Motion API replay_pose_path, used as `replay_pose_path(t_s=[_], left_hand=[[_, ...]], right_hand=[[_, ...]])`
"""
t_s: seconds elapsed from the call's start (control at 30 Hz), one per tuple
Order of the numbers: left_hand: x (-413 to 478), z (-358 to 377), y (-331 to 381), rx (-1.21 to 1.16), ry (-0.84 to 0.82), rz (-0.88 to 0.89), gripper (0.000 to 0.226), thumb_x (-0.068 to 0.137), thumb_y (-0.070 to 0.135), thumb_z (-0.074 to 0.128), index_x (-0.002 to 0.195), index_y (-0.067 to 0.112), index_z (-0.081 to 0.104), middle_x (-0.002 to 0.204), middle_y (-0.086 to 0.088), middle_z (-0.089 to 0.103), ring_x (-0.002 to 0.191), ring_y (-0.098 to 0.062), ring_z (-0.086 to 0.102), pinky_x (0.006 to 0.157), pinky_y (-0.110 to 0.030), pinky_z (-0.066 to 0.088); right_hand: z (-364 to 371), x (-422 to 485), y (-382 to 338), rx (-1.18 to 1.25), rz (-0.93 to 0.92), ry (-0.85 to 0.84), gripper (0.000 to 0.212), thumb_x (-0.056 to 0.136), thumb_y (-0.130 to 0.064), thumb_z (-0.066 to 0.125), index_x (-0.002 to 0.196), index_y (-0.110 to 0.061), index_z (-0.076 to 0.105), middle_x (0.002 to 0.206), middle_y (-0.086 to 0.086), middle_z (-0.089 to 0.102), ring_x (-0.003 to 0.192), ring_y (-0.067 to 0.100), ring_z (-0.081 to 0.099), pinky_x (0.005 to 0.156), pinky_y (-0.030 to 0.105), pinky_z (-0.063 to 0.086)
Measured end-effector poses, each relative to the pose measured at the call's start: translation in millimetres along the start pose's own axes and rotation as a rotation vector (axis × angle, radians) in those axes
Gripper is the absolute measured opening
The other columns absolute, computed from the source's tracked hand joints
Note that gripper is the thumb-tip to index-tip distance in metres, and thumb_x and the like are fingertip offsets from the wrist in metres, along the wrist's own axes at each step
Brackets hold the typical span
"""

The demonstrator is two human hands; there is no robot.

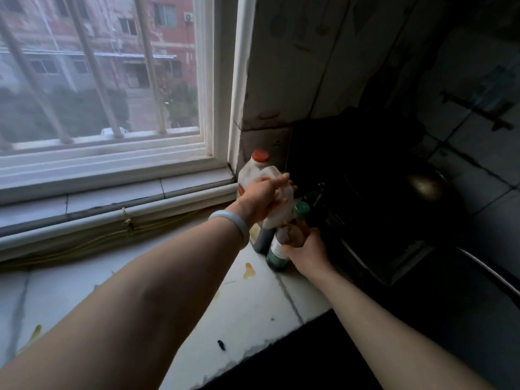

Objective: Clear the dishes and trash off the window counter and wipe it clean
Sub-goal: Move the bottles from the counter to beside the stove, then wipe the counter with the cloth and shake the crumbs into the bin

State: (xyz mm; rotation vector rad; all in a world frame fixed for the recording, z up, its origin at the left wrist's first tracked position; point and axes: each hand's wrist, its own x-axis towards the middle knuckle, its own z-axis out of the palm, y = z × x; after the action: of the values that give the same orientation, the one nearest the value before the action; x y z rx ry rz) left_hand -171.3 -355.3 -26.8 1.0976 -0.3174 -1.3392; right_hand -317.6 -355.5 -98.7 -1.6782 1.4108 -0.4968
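Observation:
My left hand [261, 198] grips the handle side of a large plastic jug [271, 218] with dark liquid at its bottom. It stands at the counter's far right corner. Just behind it stands a second jug with a red cap [260, 155]. My right hand [306, 253] is wrapped around a green-capped glass bottle [281, 249] right beside the jug, its base on the white tiled counter [247, 305]. A yellow-brown spill [249, 270] marks the tile near the bottle.
The window sill [112, 192] and frame run along the back left, with yellow cord below. A dark stove area [380, 249] with a wok or pan and a dark bottle [316, 195] lies to the right. Small dark specks and a yellow smear [33, 336] sit on the counter.

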Motion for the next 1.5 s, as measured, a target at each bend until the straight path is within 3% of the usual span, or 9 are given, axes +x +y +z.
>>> replay_pose_path(t_s=[0.07, 0.13, 0.23, 0.3, 0.4, 0.57, 0.77, 1.17, 1.5], left_hand=[[-6.0, -1.3, -0.8, -0.006, 0.066, 0.039, 0.012, 0.091, 0.021, 0.065, 0.095, 0.01, 0.061, 0.093, -0.009, 0.066, 0.078, -0.015, 0.065, 0.051, -0.02, 0.054], [-12.4, -7.8, -2.8, -0.065, 0.124, 0.09, 0.009, 0.092, 0.015, 0.063, 0.099, 0.011, 0.06, 0.097, -0.011, 0.062, 0.081, -0.018, 0.064, 0.057, -0.025, 0.058], [-32.1, -28.1, -7.1, -0.095, 0.212, 0.135, 0.024, 0.094, 0.009, 0.059, 0.117, 0.011, 0.053, 0.101, -0.013, 0.065, 0.084, -0.021, 0.067, 0.062, -0.03, 0.06], [-49.5, -46.8, -11.8, 0.012, 0.271, 0.14, 0.028, 0.093, 0.007, 0.058, 0.121, 0.008, 0.055, 0.102, -0.012, 0.067, 0.085, -0.021, 0.068, 0.068, -0.032, 0.059], [-79.0, -80.6, -21.1, 0.221, 0.32, 0.112, 0.028, 0.092, 0.009, 0.06, 0.12, 0.008, 0.057, 0.098, -0.008, 0.068, 0.088, -0.021, 0.069, 0.075, -0.035, 0.057], [-128.7, -135.0, -30.7, 0.43, 0.325, -0.011, 0.027, 0.092, 0.014, 0.063, 0.117, 0.004, 0.059, 0.1, -0.01, 0.067, 0.087, -0.019, 0.068, 0.066, -0.025, 0.054], [-189.6, -179.7, -20.3, 0.443, 0.394, -0.014, 0.017, 0.092, 0.016, 0.063, 0.108, 0.009, 0.061, 0.103, -0.01, 0.067, 0.091, -0.019, 0.068, 0.066, -0.023, 0.054], [-397.4, -277.3, 52.5, 0.369, 0.602, 0.295, 0.011, 0.091, 0.013, 0.063, 0.1, 0.008, 0.063, 0.087, -0.008, 0.066, 0.079, -0.018, 0.066, 0.065, -0.026, 0.054], [-620.0, -386.5, 41.7, 0.187, 1.083, 0.489, 0.008, 0.089, 0.008, 0.064, 0.097, 0.007, 0.063, 0.083, -0.009, 0.066, 0.073, -0.017, 0.065, 0.06, -0.026, 0.056]], right_hand=[[-0.2, -5.7, 8.5, -0.066, 0.01, 0.022, 0.072, 0.067, -0.021, 0.082, 0.127, 0.0, 0.048, 0.12, 0.009, 0.061, 0.11, 0.022, 0.06, 0.088, 0.027, 0.046], [1.6, -15.3, 15.1, -0.182, 0.043, -0.009, 0.059, 0.07, -0.022, 0.077, 0.12, 0.0, 0.054, 0.116, 0.01, 0.064, 0.108, 0.024, 0.061, 0.082, 0.024, 0.045], [8.8, -32.2, 17.8, -0.273, 0.085, -0.172, 0.021, 0.075, -0.021, 0.066, 0.087, -0.016, 0.05, 0.078, 0.0, 0.056, 0.079, 0.02, 0.057, 0.062, 0.024, 0.041], [18.1, -39.7, 13.6, -0.295, 0.074, -0.26, 0.023, 0.079, -0.021, 0.062, 0.074, -0.02, 0.04, 0.07, 0.003, 0.048, 0.069, 0.02, 0.049, 0.058, 0.027, 0.038], [35.5, -49.1, -2.0, -0.324, 0.037, -0.345, 0.016, 0.081, -0.022, 0.061, 0.082, -0.014, 0.047, 0.079, 0.008, 0.055, 0.074, 0.025, 0.056, 0.062, 0.032, 0.042], [69.3, -69.8, -35.7, -0.383, -0.063, -0.453, 0.02, 0.083, -0.031, 0.061, 0.098, -0.02, 0.053, 0.096, 0.002, 0.061, 0.089, 0.02, 0.063, 0.08, 0.039, 0.057], [97.6, -108.2, -91.3, -0.305, -0.182, -0.506, 0.014, 0.086, -0.026, 0.058, 0.096, -0.017, 0.054, 0.092, 0.004, 0.062, 0.084, 0.022, 0.065, 0.075, 0.039, 0.058], [178.6, -245.3, -216.2, 0.172, -0.368, -0.612, 0.01, 0.09, -0.02, 0.061, 0.096, -0.013, 0.057, 0.094, 0.013, 0.065, 0.085, 0.025, 0.066, 0.078, 0.043, 0.057], [288.1, -404.3, -269.4, 0.29, -0.415, -0.872, 0.012, 0.093, -0.02, 0.061, 0.099, -0.011, 0.057, 0.099, 0.016, 0.065, 0.09, 0.027, 0.066, 0.071, 0.034, 0.056]])
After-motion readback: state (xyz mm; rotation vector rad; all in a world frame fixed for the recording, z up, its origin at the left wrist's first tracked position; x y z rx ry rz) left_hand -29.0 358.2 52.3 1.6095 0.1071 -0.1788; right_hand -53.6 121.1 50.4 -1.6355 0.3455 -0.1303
